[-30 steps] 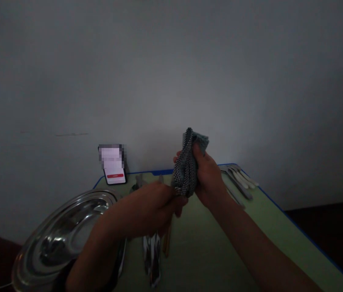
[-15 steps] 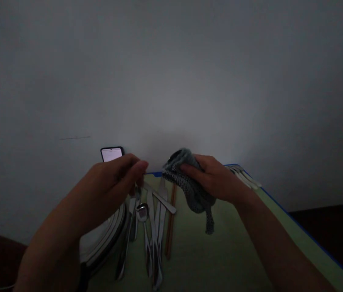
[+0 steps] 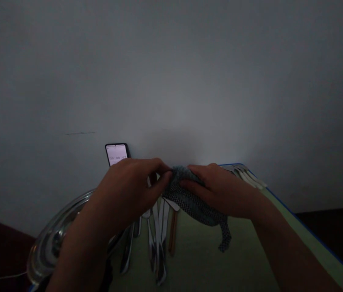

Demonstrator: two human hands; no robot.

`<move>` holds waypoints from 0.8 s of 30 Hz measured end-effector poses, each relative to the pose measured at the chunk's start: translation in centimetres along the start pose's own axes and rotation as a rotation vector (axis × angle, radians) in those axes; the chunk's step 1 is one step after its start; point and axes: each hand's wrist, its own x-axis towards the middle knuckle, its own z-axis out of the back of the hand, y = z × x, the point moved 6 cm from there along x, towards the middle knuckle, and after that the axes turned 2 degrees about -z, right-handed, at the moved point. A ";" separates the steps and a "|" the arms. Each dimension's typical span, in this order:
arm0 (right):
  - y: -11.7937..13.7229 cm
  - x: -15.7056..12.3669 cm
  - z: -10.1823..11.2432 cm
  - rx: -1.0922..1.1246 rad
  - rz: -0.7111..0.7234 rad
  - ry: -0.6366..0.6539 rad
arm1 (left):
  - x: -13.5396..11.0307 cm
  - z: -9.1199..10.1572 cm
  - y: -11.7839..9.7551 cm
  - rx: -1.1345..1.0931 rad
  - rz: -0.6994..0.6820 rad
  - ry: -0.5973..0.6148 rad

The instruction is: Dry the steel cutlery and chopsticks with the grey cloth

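Above the table, my right hand (image 3: 218,187) is closed around a grey checked cloth (image 3: 194,205), its thumb pressing on top and a narrow end dangling below. My left hand (image 3: 136,182) meets the cloth's left edge with thumb and forefinger pinched; whatever lies between these fingertips is too dark and small to name. Any item wrapped inside the cloth is hidden. Beneath the hands lie several metal table knives and spoons (image 3: 159,259), partly covered by my left hand. A pair of brown chopsticks (image 3: 173,235) rests just right of them.
A lit phone (image 3: 117,152) leans against the wall behind my left hand. Shiny round metalware (image 3: 45,249) stands at the left, partly behind my forearm. Several light-handled cutlery pieces (image 3: 249,177) lie at the back right of the green, blue-edged table (image 3: 208,263).
My left hand has moved right and now pinches at the cloth's edge. The dark shiny thing in the cloth's fold is now covered. The view has shifted slightly, showing more metalware at left.
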 end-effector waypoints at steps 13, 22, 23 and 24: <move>-3.5 -1.1 1.6 0.019 -0.075 0.073 | -1.5 1.8 4.5 0.019 0.242 -0.152; -3.1 -1.7 2.5 0.026 -0.081 0.020 | -1.2 -0.8 3.4 -0.218 0.115 0.106; -3.0 -1.7 2.5 0.033 -0.078 0.022 | -1.3 -1.0 3.3 -0.238 0.109 0.132; -2.9 -1.7 2.5 0.039 -0.078 0.027 | -1.4 -1.1 3.2 -0.256 0.105 0.155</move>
